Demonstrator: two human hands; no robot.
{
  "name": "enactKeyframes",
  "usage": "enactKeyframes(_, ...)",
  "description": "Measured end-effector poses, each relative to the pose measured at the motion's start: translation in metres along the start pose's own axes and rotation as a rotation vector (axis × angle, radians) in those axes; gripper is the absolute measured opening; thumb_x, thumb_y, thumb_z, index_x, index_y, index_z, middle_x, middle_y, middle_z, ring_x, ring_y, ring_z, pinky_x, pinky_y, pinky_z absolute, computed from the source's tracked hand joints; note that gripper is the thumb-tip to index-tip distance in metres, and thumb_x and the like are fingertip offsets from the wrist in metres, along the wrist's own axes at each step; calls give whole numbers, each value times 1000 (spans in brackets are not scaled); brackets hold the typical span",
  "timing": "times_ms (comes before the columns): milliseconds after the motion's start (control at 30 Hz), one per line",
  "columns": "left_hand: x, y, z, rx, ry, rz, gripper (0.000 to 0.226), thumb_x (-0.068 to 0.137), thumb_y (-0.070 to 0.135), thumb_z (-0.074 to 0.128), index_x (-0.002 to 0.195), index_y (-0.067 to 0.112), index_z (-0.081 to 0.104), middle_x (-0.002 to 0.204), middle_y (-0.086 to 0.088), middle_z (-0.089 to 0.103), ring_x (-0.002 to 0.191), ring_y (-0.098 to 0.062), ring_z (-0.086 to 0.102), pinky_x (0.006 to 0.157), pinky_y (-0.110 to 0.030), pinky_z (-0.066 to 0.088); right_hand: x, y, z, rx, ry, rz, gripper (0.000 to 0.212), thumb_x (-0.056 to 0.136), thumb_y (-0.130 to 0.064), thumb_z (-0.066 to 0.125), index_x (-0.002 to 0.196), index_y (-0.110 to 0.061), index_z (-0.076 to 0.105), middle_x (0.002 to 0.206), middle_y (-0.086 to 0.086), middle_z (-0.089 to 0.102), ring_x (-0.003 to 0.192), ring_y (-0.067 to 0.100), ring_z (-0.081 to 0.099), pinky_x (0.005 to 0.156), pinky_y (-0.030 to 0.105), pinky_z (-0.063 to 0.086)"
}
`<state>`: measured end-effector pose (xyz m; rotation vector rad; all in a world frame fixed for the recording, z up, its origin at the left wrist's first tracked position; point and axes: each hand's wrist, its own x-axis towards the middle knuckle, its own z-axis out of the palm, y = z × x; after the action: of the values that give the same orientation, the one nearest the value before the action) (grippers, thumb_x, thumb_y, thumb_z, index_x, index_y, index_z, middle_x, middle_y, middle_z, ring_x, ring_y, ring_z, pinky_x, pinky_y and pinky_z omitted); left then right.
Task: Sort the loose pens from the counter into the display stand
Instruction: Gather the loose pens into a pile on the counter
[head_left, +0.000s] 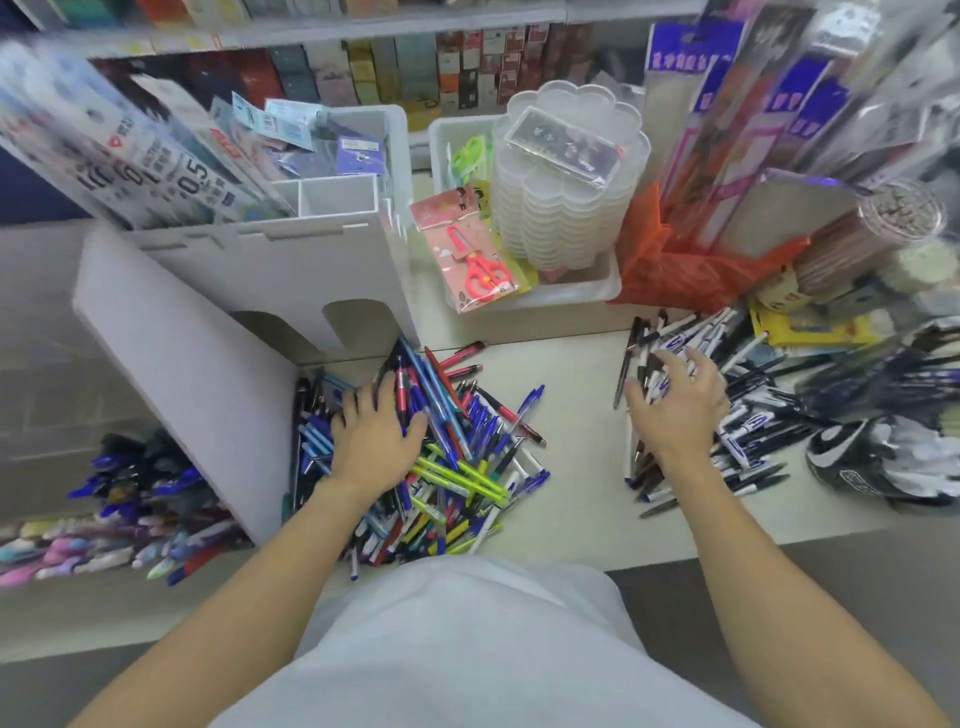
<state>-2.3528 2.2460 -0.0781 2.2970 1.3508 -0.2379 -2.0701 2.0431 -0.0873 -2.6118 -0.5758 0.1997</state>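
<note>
While the left hand (376, 434) pressed flat and released on the mixed coloured pens (457, 467) beside the white display stand (182, 374), the right hand (675, 400) grasped black-and-white pens (691, 332) toward the counter's (576, 519) right end.

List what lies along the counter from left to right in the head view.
Sorted pens in the display stand → white stand panel → left hand on the mixed coloured pen pile → right hand on the black-and-white pen pile → black-and-white bag.

A pale shop counter (571, 374) carries two heaps of loose pens, one multicoloured (457, 467) and one black-and-white (737, 415), beside a white cardboard display stand (208, 353), a white bin (561, 296) and an orange bag (691, 270).
</note>
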Motion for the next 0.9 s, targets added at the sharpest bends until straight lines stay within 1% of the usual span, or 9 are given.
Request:
enactKeyframes(100, 1, 11, 6, 34, -29, -48, 70, 101, 53, 37, 156, 14, 20, 159, -21, 22, 147, -41, 16, 117, -60, 18, 14, 36, -15, -180, -146, 367, 75, 87, -68, 58, 151, -36, 38, 167, 13, 6, 151, 46, 3, 116, 69, 8)
enactKeyframes(167, 3, 17, 8, 23, -25, -84, 69, 101, 52, 39, 154, 12, 22, 158, -24, 22, 147, -43, 16, 117, -61, 18, 14, 44, -13, -162, -226, 444, 83, 85, -75, 54, 155, -42, 26, 168, 11, -2, 151, 48, 0, 115, 70, 10)
enactKeyframes(300, 6, 24, 10, -53, -1, -144, 66, 100, 47, 44, 151, 9, 27, 158, -24, 21, 148, -41, 12, 116, -60, 19, 7, 39, -2, -165, -180, 379, 82, 85, -75, 52, 155, -39, 28, 166, 14, 10, 147, 45, 15, 114, 66, 17)
enactKeyframes(467, 7, 41, 12, -92, 69, -189, 65, 95, 35, 53, 148, 6, 29, 155, -27, 22, 146, -44, 15, 118, -62, 13, -6, 32, 8, -143, -189, 315, 78, 90, -65, 51, 157, -34, 25, 166, 12, 15, 149, 40, 13, 117, 62, 15)
enactKeyframes(600, 0, 83, 12, -127, 290, 120, 56, 87, 22, 62, 139, 6, 44, 146, -21, 36, 141, -38, 27, 119, -56, 17, -19, 28, 9, -135, -320, 148, 75, 93, -62, 51, 158, -36, 24, 167, 9, 15, 150, 39, 11, 121, 57, 14)
enactKeyframes(667, 0, 115, 16, -197, 218, 292, 51, 87, 18, 62, 135, 6, 49, 138, -16, 44, 134, -32, 36, 117, -49, 27, -23, 32, 0, -63, -358, 33, 72, 96, -55, 54, 159, -36, 23, 167, 7, 18, 152, 36, 15, 122, 54, 16)
enactKeyframes(733, 4, 146, 24, -267, 49, 398, 49, 89, 17, 61, 136, 7, 50, 135, -12, 48, 129, -27, 42, 113, -43, 34, -28, 41, -12, 58, -258, -61, 64, 98, -43, 58, 156, -32, 34, 163, 7, 28, 149, 30, 25, 122, 54, 20)
enactKeyframes(800, 10, 172, 32, -264, -75, 475, 51, 91, 20, 61, 138, 7, 48, 136, -11, 48, 129, -26, 43, 111, -35, 33, -34, 57, -23, 149, -29, -46, 53, 95, -34, 62, 145, -26, 49, 155, 6, 40, 143, 27, 33, 120, 54, 24)
enactKeyframes(900, 25, 204, 44, -218, -169, 553, 62, 91, 28, 65, 144, 8, 41, 142, -11, 42, 133, -25, 41, 112, -34, 33, -41, 91, -27, 174, 204, 240, 59, 90, -35, 67, 144, -22, 48, 157, 10, 32, 147, 30, 27, 121, 54, 23)
